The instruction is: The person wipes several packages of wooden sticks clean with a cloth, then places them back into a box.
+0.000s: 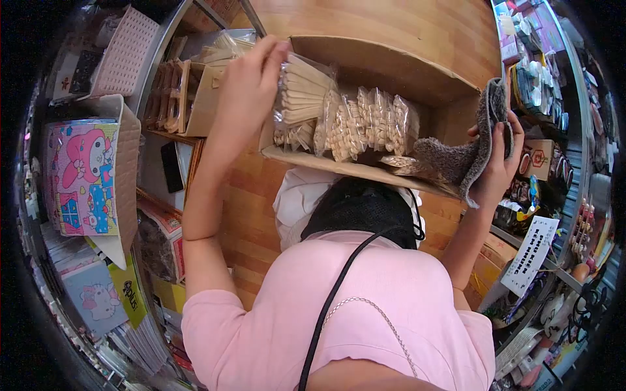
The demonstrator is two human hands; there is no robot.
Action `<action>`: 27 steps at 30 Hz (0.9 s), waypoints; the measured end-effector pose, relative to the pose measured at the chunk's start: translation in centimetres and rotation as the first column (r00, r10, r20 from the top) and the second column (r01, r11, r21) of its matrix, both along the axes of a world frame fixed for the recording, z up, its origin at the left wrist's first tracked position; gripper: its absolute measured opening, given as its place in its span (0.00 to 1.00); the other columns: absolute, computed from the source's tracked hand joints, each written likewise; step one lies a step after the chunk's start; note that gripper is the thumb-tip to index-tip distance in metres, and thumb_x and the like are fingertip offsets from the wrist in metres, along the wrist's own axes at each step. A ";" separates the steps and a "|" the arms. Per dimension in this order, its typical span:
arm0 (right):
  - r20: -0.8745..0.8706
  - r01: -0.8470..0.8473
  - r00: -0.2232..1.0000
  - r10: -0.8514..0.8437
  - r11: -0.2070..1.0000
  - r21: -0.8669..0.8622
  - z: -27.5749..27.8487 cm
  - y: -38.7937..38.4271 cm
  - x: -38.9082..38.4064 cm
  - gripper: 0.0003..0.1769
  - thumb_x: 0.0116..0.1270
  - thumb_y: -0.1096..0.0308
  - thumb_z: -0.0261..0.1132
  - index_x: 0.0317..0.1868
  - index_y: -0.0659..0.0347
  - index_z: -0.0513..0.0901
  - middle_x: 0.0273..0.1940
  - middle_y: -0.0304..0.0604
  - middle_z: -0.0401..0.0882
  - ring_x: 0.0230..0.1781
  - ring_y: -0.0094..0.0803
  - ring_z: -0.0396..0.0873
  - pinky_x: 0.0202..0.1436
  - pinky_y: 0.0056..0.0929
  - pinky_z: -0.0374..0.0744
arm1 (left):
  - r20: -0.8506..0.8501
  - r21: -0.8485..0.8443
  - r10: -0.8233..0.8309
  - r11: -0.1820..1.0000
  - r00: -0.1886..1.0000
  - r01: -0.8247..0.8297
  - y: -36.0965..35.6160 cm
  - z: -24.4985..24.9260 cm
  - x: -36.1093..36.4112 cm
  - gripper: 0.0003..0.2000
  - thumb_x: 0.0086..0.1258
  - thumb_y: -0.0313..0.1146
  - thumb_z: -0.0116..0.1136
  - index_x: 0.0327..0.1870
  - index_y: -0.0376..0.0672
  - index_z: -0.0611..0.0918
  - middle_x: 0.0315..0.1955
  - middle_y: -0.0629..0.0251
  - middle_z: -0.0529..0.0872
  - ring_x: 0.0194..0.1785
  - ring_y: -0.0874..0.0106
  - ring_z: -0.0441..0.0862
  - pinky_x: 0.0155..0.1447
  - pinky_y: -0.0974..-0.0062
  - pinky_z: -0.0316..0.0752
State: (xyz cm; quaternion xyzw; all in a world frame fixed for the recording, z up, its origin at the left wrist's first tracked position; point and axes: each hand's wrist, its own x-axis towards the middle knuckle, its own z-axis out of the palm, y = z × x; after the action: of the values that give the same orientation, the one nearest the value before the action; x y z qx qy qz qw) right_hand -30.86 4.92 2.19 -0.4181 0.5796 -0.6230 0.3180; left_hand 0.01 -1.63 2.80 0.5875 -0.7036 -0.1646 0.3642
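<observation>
A cardboard box (391, 55) stands open in front of my body. My left hand (251, 81) is at its left end, with fingers closed on the edge of a clear plastic pack of flat wooden sticks (303, 91). Beside that pack, several clear bags of small pale wooden pieces (365, 124) stand in a row inside the box. My right hand (501, 153) grips a folded grey cloth (481, 140) at the box's right end. Part of the cloth hangs over the box's near right corner, next to another small bag of wooden pieces (401, 163).
On the left, a shelf holds a phone (171, 167), a pink cartoon-print pack (85, 176), notebooks (98, 296) and a pink basket (127, 52). Crowded racks of packaged goods (538, 85) and a printed white sign (531, 254) stand on the right. Wooden flooring (385, 19) lies beyond the box.
</observation>
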 end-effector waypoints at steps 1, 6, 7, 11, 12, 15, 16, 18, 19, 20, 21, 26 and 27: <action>0.003 0.002 1.000 -0.002 1.000 -0.001 0.0 0.1 0.0 0.14 0.69 0.69 0.55 0.53 0.63 0.69 0.41 0.45 0.76 0.30 0.29 0.79 0.34 0.22 0.75 | 0.003 -0.001 -0.002 1.000 1.000 0.002 0.0 -0.2 0.6 0.15 0.71 0.42 0.46 0.37 0.37 0.78 0.24 0.53 0.79 0.28 0.53 0.77 0.35 0.67 0.71; 0.029 0.010 1.000 -0.010 1.000 -0.017 0.2 0.4 0.0 0.14 0.69 0.70 0.55 0.52 0.64 0.69 0.41 0.44 0.76 0.34 0.28 0.79 0.35 0.23 0.77 | -0.342 0.114 0.066 0.993 0.938 -0.029 1.5 0.7 3.2 0.17 0.74 0.44 0.43 0.33 0.38 0.74 0.24 0.71 0.74 0.29 0.78 0.70 0.33 0.78 0.66; 0.030 0.009 0.999 -0.009 1.000 -0.019 0.2 0.4 0.1 0.14 0.69 0.70 0.55 0.52 0.64 0.69 0.41 0.44 0.76 0.34 0.28 0.79 0.35 0.23 0.77 | -0.411 0.163 0.127 0.985 0.903 -0.065 1.8 1.0 3.7 0.16 0.74 0.44 0.43 0.33 0.39 0.74 0.24 0.75 0.74 0.29 0.81 0.69 0.33 0.80 0.66; -0.090 -0.023 0.996 0.022 1.000 -0.011 1.6 -0.4 1.2 0.13 0.67 0.69 0.57 0.51 0.63 0.72 0.42 0.43 0.77 0.42 0.25 0.76 0.44 0.22 0.75 | -0.628 -0.008 0.218 0.958 0.747 -0.286 2.2 0.8 6.1 0.15 0.74 0.44 0.44 0.35 0.40 0.74 0.27 0.73 0.74 0.31 0.82 0.70 0.36 0.83 0.67; -0.168 -0.064 0.984 0.061 0.998 -0.008 2.1 -0.5 1.6 0.13 0.67 0.69 0.58 0.50 0.63 0.73 0.42 0.43 0.77 0.44 0.24 0.74 0.46 0.21 0.74 | -0.761 0.022 0.214 0.952 0.612 -0.306 2.4 1.2 6.0 0.14 0.74 0.43 0.45 0.37 0.40 0.75 0.30 0.71 0.76 0.34 0.80 0.73 0.40 0.81 0.70; -0.219 -0.378 0.896 0.385 0.923 0.075 2.6 -1.9 2.5 0.14 0.65 0.66 0.60 0.49 0.62 0.75 0.43 0.43 0.78 0.44 0.26 0.75 0.50 0.22 0.71 | -0.829 0.113 0.230 0.961 0.509 -0.251 3.1 1.8 6.1 0.13 0.73 0.42 0.46 0.40 0.39 0.76 0.33 0.69 0.78 0.37 0.79 0.76 0.44 0.79 0.72; -0.164 -0.453 0.867 0.470 0.882 0.133 2.9 -2.2 3.4 0.15 0.64 0.64 0.61 0.49 0.62 0.76 0.43 0.43 0.79 0.45 0.25 0.75 0.50 0.23 0.72 | -0.860 0.116 0.217 0.964 0.462 -0.237 2.8 0.9 6.4 0.14 0.73 0.42 0.47 0.43 0.39 0.76 0.36 0.67 0.79 0.40 0.78 0.76 0.46 0.79 0.72; -0.266 -0.644 0.711 0.651 0.755 0.124 3.0 -3.2 5.0 0.21 0.64 0.56 0.61 0.50 0.62 0.76 0.42 0.42 0.80 0.43 0.25 0.76 0.50 0.24 0.72 | -0.881 0.147 0.216 0.970 0.420 -0.192 2.7 0.3 5.4 0.14 0.72 0.42 0.48 0.44 0.39 0.76 0.37 0.67 0.79 0.42 0.77 0.76 0.48 0.79 0.72; -0.251 -0.739 0.629 0.736 0.666 0.101 2.9 -3.4 5.8 0.23 0.63 0.53 0.61 0.50 0.62 0.76 0.41 0.42 0.80 0.43 0.25 0.76 0.49 0.24 0.72 | -0.899 0.179 0.222 0.973 0.378 -0.144 2.7 0.1 4.6 0.15 0.72 0.43 0.49 0.45 0.39 0.76 0.39 0.66 0.79 0.44 0.77 0.77 0.50 0.78 0.71; -0.239 -0.761 0.588 0.773 0.629 0.161 3.5 -3.3 6.7 0.25 0.63 0.50 0.61 0.49 0.63 0.77 0.40 0.41 0.80 0.41 0.25 0.76 0.47 0.23 0.73 | -0.898 0.235 0.250 0.968 0.362 -0.086 3.0 0.0 3.9 0.18 0.72 0.47 0.47 0.47 0.39 0.76 0.43 0.64 0.79 0.47 0.73 0.77 0.53 0.75 0.71; -0.223 -0.778 0.547 0.807 0.588 0.220 4.1 -3.2 7.6 0.26 0.62 0.48 0.61 0.48 0.64 0.79 0.38 0.41 0.81 0.39 0.24 0.76 0.46 0.22 0.74 | -0.900 0.233 0.247 0.969 0.358 -0.083 3.4 0.3 2.5 0.18 0.72 0.47 0.47 0.47 0.39 0.76 0.43 0.64 0.79 0.47 0.73 0.77 0.53 0.75 0.71; 0.211 -0.763 0.644 0.736 0.594 0.256 4.3 -3.2 9.5 0.22 0.61 0.54 0.64 0.42 0.67 0.81 0.34 0.38 0.81 0.32 0.18 0.77 0.37 0.19 0.75 | -0.994 0.106 0.112 0.949 -0.002 0.297 4.8 0.3 0.5 0.27 0.71 0.54 0.42 0.56 0.37 0.71 0.50 0.58 0.78 0.52 0.67 0.76 0.55 0.68 0.73; 0.206 -0.764 0.642 0.739 0.591 0.259 4.2 -3.2 9.5 0.22 0.61 0.54 0.64 0.42 0.67 0.81 0.34 0.38 0.81 0.32 0.18 0.77 0.37 0.19 0.75 | -0.981 -0.073 0.019 0.888 -0.194 0.455 4.9 -0.1 0.6 0.27 0.71 0.52 0.44 0.58 0.36 0.70 0.52 0.57 0.77 0.53 0.67 0.76 0.56 0.68 0.72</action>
State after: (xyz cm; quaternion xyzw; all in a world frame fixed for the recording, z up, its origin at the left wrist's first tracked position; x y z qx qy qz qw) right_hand -21.34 1.68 6.37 -0.5413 0.4299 -0.3424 0.6364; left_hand 0.66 3.26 2.65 0.1703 -0.2372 -0.7184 0.6314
